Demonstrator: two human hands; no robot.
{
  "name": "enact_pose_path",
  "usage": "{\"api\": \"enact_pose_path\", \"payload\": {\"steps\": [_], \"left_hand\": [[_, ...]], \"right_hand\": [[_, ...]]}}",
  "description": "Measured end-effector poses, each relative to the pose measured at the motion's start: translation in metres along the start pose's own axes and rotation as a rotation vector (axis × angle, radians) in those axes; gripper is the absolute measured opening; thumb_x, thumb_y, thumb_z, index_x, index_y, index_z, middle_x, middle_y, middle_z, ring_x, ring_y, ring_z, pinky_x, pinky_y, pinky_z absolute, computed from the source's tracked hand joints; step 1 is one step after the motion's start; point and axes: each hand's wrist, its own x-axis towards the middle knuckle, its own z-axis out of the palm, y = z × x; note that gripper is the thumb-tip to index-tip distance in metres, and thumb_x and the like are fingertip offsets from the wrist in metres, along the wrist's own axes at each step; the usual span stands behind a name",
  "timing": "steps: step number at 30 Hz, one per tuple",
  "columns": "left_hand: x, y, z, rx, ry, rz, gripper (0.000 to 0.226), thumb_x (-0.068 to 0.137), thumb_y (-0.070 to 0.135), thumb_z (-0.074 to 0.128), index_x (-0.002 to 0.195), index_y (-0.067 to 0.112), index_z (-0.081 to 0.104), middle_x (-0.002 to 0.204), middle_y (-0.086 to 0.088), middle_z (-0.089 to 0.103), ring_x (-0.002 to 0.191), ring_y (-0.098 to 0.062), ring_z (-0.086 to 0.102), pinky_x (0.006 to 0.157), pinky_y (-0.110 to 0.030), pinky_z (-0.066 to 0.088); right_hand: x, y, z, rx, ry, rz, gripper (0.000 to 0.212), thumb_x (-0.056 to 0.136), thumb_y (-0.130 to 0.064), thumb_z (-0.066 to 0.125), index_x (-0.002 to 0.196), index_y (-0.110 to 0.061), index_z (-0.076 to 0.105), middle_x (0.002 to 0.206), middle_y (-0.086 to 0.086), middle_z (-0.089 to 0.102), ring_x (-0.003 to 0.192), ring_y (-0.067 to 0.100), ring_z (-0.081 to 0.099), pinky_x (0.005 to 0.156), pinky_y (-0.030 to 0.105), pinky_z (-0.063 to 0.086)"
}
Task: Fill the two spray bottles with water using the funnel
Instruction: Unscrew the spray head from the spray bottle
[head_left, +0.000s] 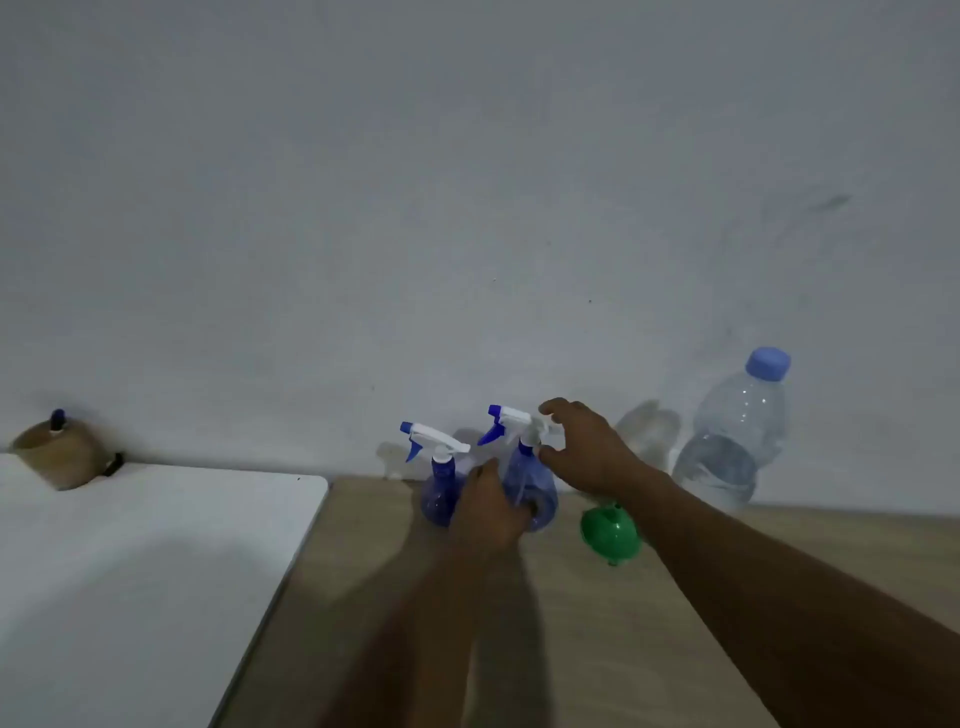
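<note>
- Against the pale wall, at the far edge of the light wooden tabletop (571, 639), stand two translucent blue plastic spray bottles with white-and-blue trigger heads: left spray bottle (438, 491) and right spray bottle (530, 480), just beside each other, both upright, heads on.
- Left hand (491, 512): fingers wrapped around the lower body of the right spray bottle — a closed grasp on its left side.
- Right hand (589, 452): fingers spread and curved at the white trigger head of the same bottle, thumb near the neck; whether it presses the head or only touches it, cannot tell.
- Green plastic funnel (608, 532) lies on its side on the wood, just right of the held bottle, partly under the right forearm.
- Clear plastic water bottle with a blue cap (727, 441) stands upright near the wall, right of the funnel, partly filled, cap on.
- Near half of the wooden top is bare — open room toward the camera.
- White table surface (130, 561) adjoins on the left, its rounded corner meeting the wood; a brown roll of tape (57, 454) sits at its far edge.
</note>
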Motion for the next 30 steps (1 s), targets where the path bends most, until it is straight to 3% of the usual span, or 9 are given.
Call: {"api": "enact_pose_path", "payload": {"steps": [5,10,18,21,25,30], "left_hand": [[0.016,-0.006,0.009,0.029,0.022,-0.035,0.083,0.082,0.030,0.081,0.153,0.020,0.038,0.151,-0.005,0.047,0.137,-0.027,0.050,0.111,-0.039,0.045],[0.014,-0.010,0.013,0.022,0.014,-0.053,0.067,0.081,0.035,0.084,0.138,0.021,0.051,0.126,-0.003,0.065,0.116,-0.025,0.064,0.099,-0.041,0.054],[-0.053,-0.019,0.011,0.051,-0.012,-0.089,0.073,0.075,0.050,0.082,0.136,0.032,0.047,0.131,0.004,0.061,0.116,-0.020,0.062,0.097,-0.039,0.055],[-0.084,-0.020,0.010,0.081,-0.042,-0.080,0.075,0.076,0.050,0.082,0.139,0.029,0.048,0.131,0.005,0.060,0.117,-0.020,0.062,0.099,-0.041,0.054],[-0.119,-0.021,0.008,0.037,-0.098,-0.111,0.061,0.070,0.046,0.080,0.124,0.031,0.058,0.120,0.010,0.068,0.110,-0.015,0.067,0.094,-0.041,0.056],[-0.145,-0.022,0.006,-0.004,-0.091,-0.114,0.077,0.055,0.065,0.069,0.125,0.032,0.059,0.118,0.011,0.070,0.107,-0.013,0.068,0.093,-0.042,0.057]], "right_hand": [[0.021,0.000,0.024,-0.035,-0.036,-0.010,0.039,0.090,-0.017,0.063,0.127,-0.013,0.052,0.116,0.012,0.063,0.094,0.026,0.058,0.077,0.032,0.045],[0.020,0.000,0.037,-0.113,-0.035,0.021,0.031,0.089,-0.020,0.063,0.118,-0.014,0.053,0.108,0.010,0.067,0.090,0.026,0.063,0.076,0.036,0.052],[-0.035,-0.010,0.038,-0.159,-0.082,0.017,0.030,0.082,-0.025,0.067,0.109,-0.017,0.054,0.101,0.003,0.066,0.088,0.026,0.062,0.075,0.039,0.054],[-0.064,-0.013,0.040,-0.185,-0.064,-0.023,0.031,0.081,-0.029,0.068,0.104,-0.016,0.051,0.097,0.002,0.061,0.083,0.024,0.060,0.072,0.039,0.052],[-0.101,-0.014,0.051,-0.101,-0.013,-0.113,0.030,0.081,-0.025,0.068,0.100,-0.012,0.049,0.093,0.005,0.058,0.076,0.026,0.057,0.064,0.040,0.048],[-0.128,-0.014,0.060,-0.008,0.031,-0.167,0.029,0.081,-0.019,0.069,0.104,-0.013,0.052,0.091,-0.002,0.054,0.079,0.022,0.052,0.065,0.039,0.046]]}}
